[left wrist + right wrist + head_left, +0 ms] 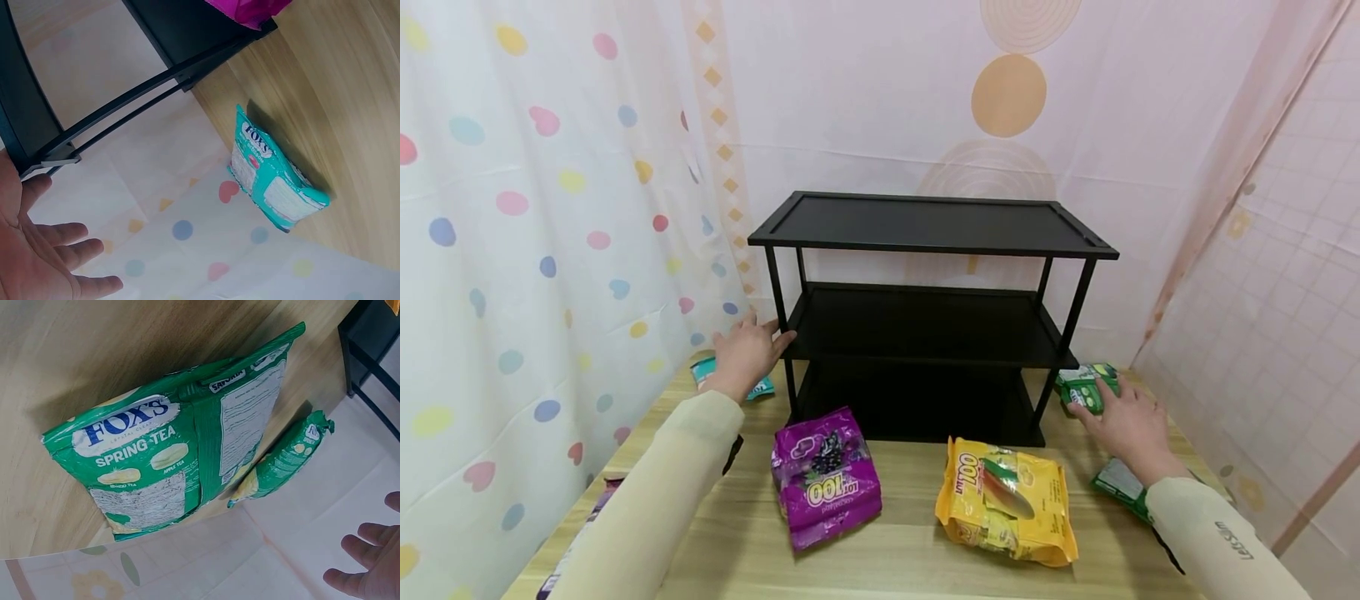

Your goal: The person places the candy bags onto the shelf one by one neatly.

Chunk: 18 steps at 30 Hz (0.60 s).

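Observation:
A black three-tier shelf (pixel 925 325) stands at the back of the table. My left hand (pixel 747 357) is beside its left front post, thumb at the middle tier's corner and fingers spread. In the left wrist view, the palm (pixel 28 250) shows with loosely extended fingers. Below it lies a teal FOX'S candy bag (pixel 269 172). My right hand (pixel 1129 425) is right of the shelf, fingers spread and holding nothing. It is near a green candy bag (pixel 1084 387); a second green FOX'S Spring Tea bag (pixel 144 450) lies nearer, partly under the right forearm in the head view.
In front of the shelf, a purple Lot 100 candy bag (pixel 827 479) lies left and a yellow mango-pictured bag (pixel 1009 504) right. Another purple-edged packet (pixel 583 533) is at the table's left edge, partly behind my sleeve. Patterned curtains (pixel 880 100) surround the wooden table (pixel 902 533).

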Motion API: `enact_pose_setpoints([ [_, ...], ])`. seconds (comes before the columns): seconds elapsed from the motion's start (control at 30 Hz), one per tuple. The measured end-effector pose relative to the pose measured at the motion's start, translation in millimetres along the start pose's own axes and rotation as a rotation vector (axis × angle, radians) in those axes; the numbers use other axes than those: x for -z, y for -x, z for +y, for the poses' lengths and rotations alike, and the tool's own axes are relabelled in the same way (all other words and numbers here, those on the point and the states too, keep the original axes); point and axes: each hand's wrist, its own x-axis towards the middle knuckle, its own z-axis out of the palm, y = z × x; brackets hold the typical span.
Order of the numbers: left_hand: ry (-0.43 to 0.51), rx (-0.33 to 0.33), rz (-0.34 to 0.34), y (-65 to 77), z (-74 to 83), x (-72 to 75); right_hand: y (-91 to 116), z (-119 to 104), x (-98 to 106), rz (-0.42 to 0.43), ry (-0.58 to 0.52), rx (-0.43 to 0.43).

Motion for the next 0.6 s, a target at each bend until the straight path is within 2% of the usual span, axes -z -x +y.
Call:
enact_pose_setpoints([
  [0.33, 0.006, 0.006, 0.007, -3.5, -0.5, -1.4, -0.9, 4.0, -5.0, -0.002, -0.014, -0.015],
  [0.6, 0.043, 0.004, -0.019, -4.7, 0.6, -3.2, -1.1, 7.9, -9.8, -0.030, -0.033, -0.036],
])
